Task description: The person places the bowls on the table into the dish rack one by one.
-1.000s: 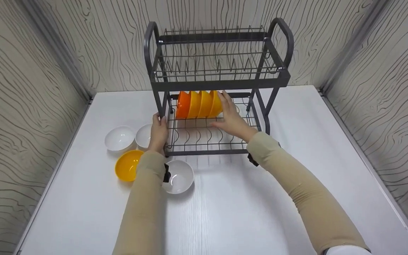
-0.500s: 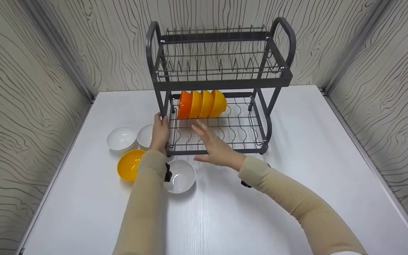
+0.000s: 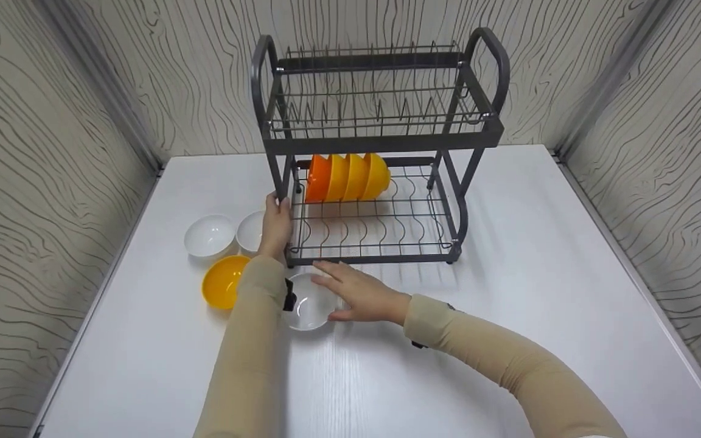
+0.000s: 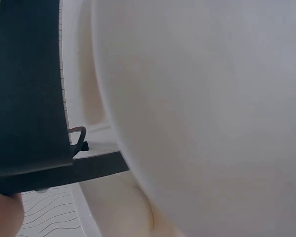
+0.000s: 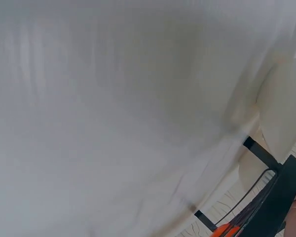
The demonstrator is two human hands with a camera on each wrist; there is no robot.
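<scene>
My left hand [image 3: 276,228] grips the left side of the dark two-tier dish rack [image 3: 381,145]. In the left wrist view its fingers show at the lower left beside a dark rack bar [image 4: 27,89]. A white bowl [image 3: 306,310] sits upright on the table in front of the rack and fills much of that view. Over its right rim reaches my right hand [image 3: 362,295], thumb and fingers spread, holding nothing. An orange bowl [image 3: 317,179] and several yellow bowls [image 3: 377,177] stand on edge in a row on the lower tier.
Left of the rack, two white bowls [image 3: 209,236] and a yellow bowl [image 3: 223,283] stand on the white table [image 3: 509,353]; my left forearm partly covers the yellow one. Wood-patterned panels [image 3: 204,91] close in the back and both sides.
My right hand has left the row of bowls on the lower tier and come forward, down to the front white bowl. The left hand stays at the rack's side.
</scene>
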